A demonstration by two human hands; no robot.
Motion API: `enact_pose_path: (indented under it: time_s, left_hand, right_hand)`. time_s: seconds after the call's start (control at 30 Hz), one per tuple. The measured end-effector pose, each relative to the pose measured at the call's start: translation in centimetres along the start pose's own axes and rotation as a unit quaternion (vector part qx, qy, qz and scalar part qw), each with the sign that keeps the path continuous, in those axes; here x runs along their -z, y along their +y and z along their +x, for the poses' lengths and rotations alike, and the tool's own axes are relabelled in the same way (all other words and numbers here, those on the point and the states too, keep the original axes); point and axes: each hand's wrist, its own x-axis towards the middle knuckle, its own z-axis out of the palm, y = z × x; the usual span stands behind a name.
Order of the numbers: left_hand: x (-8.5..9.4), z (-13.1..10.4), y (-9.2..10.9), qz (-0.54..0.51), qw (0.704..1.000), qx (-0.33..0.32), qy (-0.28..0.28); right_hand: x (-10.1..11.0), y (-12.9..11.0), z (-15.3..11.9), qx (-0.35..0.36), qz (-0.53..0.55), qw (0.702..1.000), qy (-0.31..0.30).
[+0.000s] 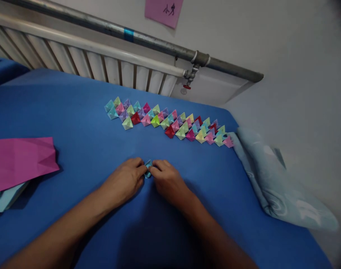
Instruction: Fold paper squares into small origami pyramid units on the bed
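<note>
Between my two hands, near the middle of the blue surface, is a small light-blue folded paper piece [148, 169]. My left hand [129, 175] pinches its left side with thumb and fingers. From the right, my right hand [168, 180] grips the other side, fingers curled. The fingertips hide part of the piece. Beyond my hands, several small folded paper pieces [155, 120] in pink, green, blue, red, yellow and purple lie in slanting rows.
Large pink paper [22, 158] lies over light-blue sheets [12, 198] at the left. A folded grey-green cloth [274, 179] rests on the right of the blue surface [75, 119]. Along the far edge stand a white radiator [97, 67] and a metal pipe [159, 46].
</note>
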Motion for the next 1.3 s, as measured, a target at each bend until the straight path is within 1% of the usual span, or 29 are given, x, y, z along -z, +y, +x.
enact_pose_path:
  time_s: [0.07, 0.17, 0.23, 0.27, 0.33, 0.37, 0.43, 0.53, 0.63, 0.73, 0.8, 0.97, 1.1, 1.23, 1.3]
  left_hand:
    - [0.2, 0.0, -0.2, -0.022, 1.000, -0.006, 0.001]
    - [0.8, 0.1, -0.6, -0.101, 0.995, -0.008, 0.020]
    - [1.3, 0.2, -0.6, -0.135, 0.989, 0.033, 0.050]
    - [1.4, 0.3, -0.5, -0.140, 0.986, 0.065, 0.064]
    - [1.5, 0.5, -0.2, -0.136, 0.980, 0.126, 0.074]
    - [1.4, 0.6, 0.0, -0.134, 0.978, 0.146, 0.070]
    - [1.0, 0.8, 0.3, -0.123, 0.978, 0.160, 0.054]
    - [0.4, 1.0, 0.7, -0.077, 0.985, 0.146, 0.049]
    - [0.0, 1.3, 0.9, -0.020, 0.990, 0.133, 0.042]
    - [-0.1, 1.7, 1.0, 0.030, 0.990, 0.135, 0.031]
    - [-0.2, 1.9, 1.0, 0.045, 0.990, 0.129, 0.029]
    - [-0.2, 2.1, 0.8, 0.040, 0.990, 0.133, 0.017]
    - [0.0, 2.2, 0.7, 0.032, 0.991, 0.131, 0.011]
    - [-0.1, 2.4, 0.6, 0.035, 0.991, 0.132, 0.014]
    - [-0.2, 2.5, 0.5, 0.030, 0.990, 0.138, 0.020]
  right_hand:
    - [-0.1, 0.2, 0.0, -0.003, 0.029, 0.999, 0.014]
    - [-0.1, 0.8, 0.0, -0.031, 0.149, 0.986, 0.071]
    - [0.0, 1.1, 0.0, -0.074, 0.207, 0.969, 0.110]
    - [0.0, 1.1, 0.0, -0.099, 0.222, 0.962, 0.122]
    - [0.0, 1.0, 0.2, -0.143, 0.227, 0.954, 0.133]
    - [0.0, 0.8, 0.3, -0.158, 0.225, 0.953, 0.130]
    - [-0.1, 0.6, 0.6, -0.171, 0.222, 0.953, 0.115]
    - [-0.1, 0.4, 0.9, -0.168, 0.213, 0.959, 0.078]
    - [-0.1, 0.4, 1.4, -0.169, 0.180, 0.968, 0.045]
    - [0.0, 0.4, 1.8, -0.179, 0.143, 0.973, 0.015]
    - [0.0, 0.2, 2.0, -0.192, 0.128, 0.973, 0.003]
    - [0.1, -0.3, 2.4, -0.221, 0.091, 0.971, -0.019]
    - [0.1, -0.5, 2.6, -0.219, 0.063, 0.973, -0.026]
    - [0.1, 0.0, 2.8, -0.229, 0.103, 0.968, -0.019]
    - [0.0, 0.4, 2.9, -0.235, 0.147, 0.961, -0.005]
